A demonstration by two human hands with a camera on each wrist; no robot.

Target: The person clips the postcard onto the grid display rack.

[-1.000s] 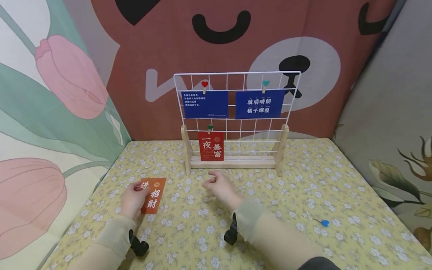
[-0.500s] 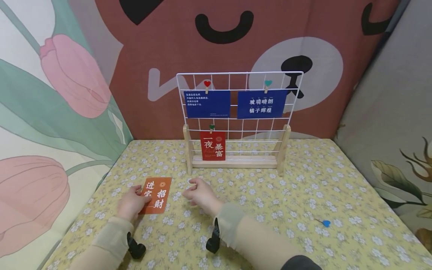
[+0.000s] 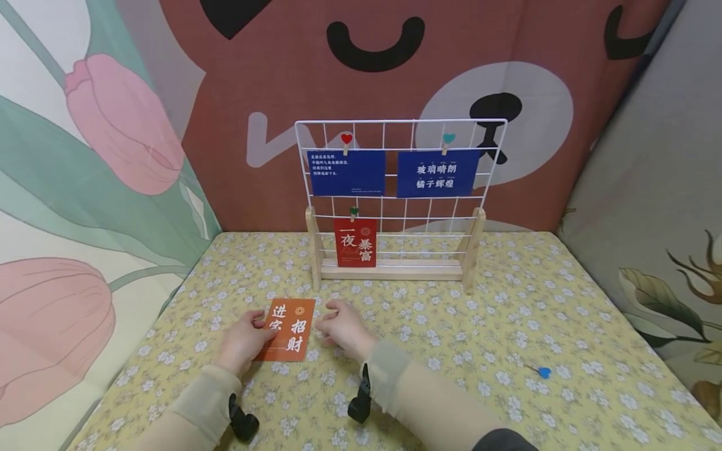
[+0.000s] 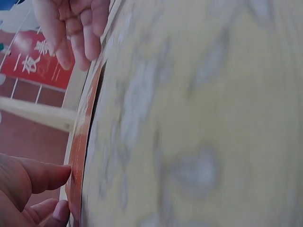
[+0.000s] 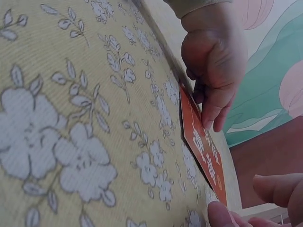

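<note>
**Fingers pinch a thin card at its edge**

Fingers (image 3: 261,321) of the left hand (image 3: 244,341) are clamped on the orange card's (image 3: 286,329) left edge, flat on the flowered worktop (image 3: 507,326). Light, stiff and slippery handling is judged (best taken by opposite edges). The right hand (image 3: 344,326) is loosely curled beside it, holding nothing.

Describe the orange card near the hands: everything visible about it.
The orange card is a thin rectangular card, apparently paper, with white Chinese characters and a small round emblem. It lies near flat on the yellow floral cloth, in front of the wire grid stand. The left hand pinches its left edge, thumb on top; the wrist views suggest that edge is slightly lifted. The right hand is at its right edge, fingertips touching or nearly so.
</note>
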